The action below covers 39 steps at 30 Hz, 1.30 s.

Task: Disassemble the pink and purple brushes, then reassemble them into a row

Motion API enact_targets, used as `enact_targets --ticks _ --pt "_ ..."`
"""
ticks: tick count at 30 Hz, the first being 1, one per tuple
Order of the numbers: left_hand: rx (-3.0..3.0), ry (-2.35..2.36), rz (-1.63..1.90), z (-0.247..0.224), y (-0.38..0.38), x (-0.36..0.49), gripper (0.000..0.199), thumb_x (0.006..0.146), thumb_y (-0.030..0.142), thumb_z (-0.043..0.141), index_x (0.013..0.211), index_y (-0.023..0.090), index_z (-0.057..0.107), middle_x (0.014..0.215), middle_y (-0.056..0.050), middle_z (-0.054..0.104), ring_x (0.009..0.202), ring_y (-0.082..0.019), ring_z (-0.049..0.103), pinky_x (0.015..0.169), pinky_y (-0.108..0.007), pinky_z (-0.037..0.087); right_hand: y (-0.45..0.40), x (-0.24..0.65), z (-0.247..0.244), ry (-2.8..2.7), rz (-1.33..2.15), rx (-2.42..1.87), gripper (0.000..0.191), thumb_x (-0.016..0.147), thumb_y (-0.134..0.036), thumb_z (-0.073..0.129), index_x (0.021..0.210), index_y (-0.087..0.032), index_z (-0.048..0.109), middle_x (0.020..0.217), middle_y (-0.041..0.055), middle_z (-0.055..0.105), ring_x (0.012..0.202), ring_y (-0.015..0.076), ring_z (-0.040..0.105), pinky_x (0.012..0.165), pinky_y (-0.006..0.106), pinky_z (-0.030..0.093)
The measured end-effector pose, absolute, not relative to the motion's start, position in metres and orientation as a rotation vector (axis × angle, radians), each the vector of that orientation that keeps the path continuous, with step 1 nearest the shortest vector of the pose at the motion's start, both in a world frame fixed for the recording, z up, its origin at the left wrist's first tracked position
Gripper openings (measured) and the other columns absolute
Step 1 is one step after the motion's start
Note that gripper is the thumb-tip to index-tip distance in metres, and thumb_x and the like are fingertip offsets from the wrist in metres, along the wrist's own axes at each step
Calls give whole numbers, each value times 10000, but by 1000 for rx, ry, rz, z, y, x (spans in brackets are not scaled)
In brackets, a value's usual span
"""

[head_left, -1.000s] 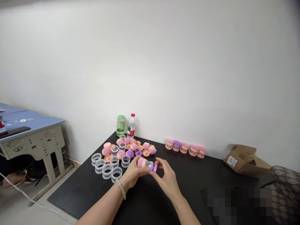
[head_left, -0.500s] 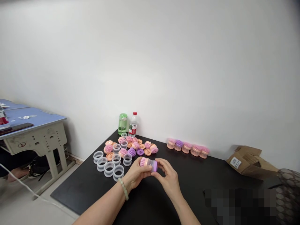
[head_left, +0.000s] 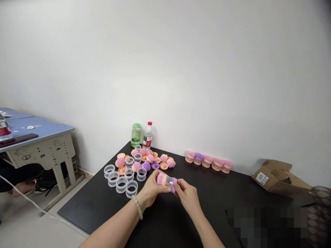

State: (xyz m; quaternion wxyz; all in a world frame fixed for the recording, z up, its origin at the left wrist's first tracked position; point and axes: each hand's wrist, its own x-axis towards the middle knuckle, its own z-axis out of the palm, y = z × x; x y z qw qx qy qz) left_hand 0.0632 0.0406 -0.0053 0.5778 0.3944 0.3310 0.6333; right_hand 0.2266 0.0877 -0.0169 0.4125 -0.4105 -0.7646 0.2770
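Observation:
Between my two hands, above the black tabletop, is a small scrub brush [head_left: 165, 181] lying on its side: pink bristles and a peach collar at the left, a clear middle, a purple cap at the right. My left hand [head_left: 151, 188] wraps round the bristle end and clear body. The fingers of my right hand [head_left: 186, 195] pinch the purple cap. To the left sit several clear plastic rings [head_left: 131, 188]. Behind them lie loose bristle heads [head_left: 136, 166] in pink and purple, with peach and purple caps [head_left: 163, 166] among them.
Five-odd, that is several, finished-looking brushes [head_left: 207, 161] stand in a row by the wall. A green bottle [head_left: 136, 135] and a red-capped water bottle [head_left: 148, 136] stand at the back corner. An open cardboard box [head_left: 278, 177] lies right, beside black mesh [head_left: 320, 210]. A blue desk [head_left: 49, 128] is left.
My right fingers have shifted their hold on the purple cap, now bunched closer against it. The brush has tilted slightly, its cap end lower. The view has moved a little.

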Motion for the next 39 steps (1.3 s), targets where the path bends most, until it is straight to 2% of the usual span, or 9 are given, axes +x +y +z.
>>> enact_targets --ticks 3,6,9,15,20,25,31,35,39 --pt "935 772 1518 -5 41 64 572 483 199 945 900 163 554 772 21 618 700 -111 585 646 -223 456 89 227 -17 -1885 859 -1000 462 896 -607 455 886 -200 673 679 39 716 562 197 679 545 289 558" --pt "829 803 1525 -2 41 63 568 512 248 936 907 170 536 816 3 639 741 -135 615 697 -263 493 89 226 -16 -1818 873 -856 534 824 -487 618 1266 -192 570 1125 122 713 855 236 718 669 324 605" --pt "781 819 1534 -1 42 61 588 491 260 941 898 170 527 854 -19 661 780 -157 636 731 -288 511 88 224 -16 -1857 828 -776 594 779 -331 674 1343 -220 523 1299 123 631 954 227 697 774 343 605" --pt "815 830 1544 -5 44 60 579 468 235 946 878 166 544 789 7 636 733 -136 609 706 -268 507 90 226 -23 -1833 767 -956 464 885 -450 554 1262 -180 536 724 8 724 557 177 670 581 298 571" --pt "841 844 1551 -7 44 60 572 479 255 943 881 164 546 793 7 636 735 -131 597 697 -254 494 90 226 -21 -1846 754 -856 644 770 -361 703 1350 -219 462 1216 109 682 850 206 713 714 324 606" --pt "862 869 1538 -6 44 60 572 483 287 943 880 162 550 787 5 626 730 -137 598 686 -255 482 89 226 -20 -1828 871 -926 410 905 -425 527 1235 -183 550 722 22 731 583 185 687 610 316 591" --pt "879 866 1541 -5 44 60 569 497 309 939 890 161 555 825 -12 641 758 -153 610 708 -270 481 91 226 -20 -1839 816 -823 601 751 -346 720 1305 -219 526 1187 106 702 837 215 725 704 329 618" --pt "908 888 1542 -7 45 61 574 489 319 939 886 160 556 796 3 618 736 -142 579 686 -255 448 91 227 -21 -1740 903 -913 447 898 -443 537 1256 -175 546 790 41 750 600 189 696 592 321 601" --pt "989 934 1593 -10 47 61 554 480 294 939 857 161 556 748 34 571 685 -113 515 648 -232 397 93 230 -21 -1726 900 -900 499 877 -465 566 1278 -170 526 979 90 751 707 204 723 628 324 610"
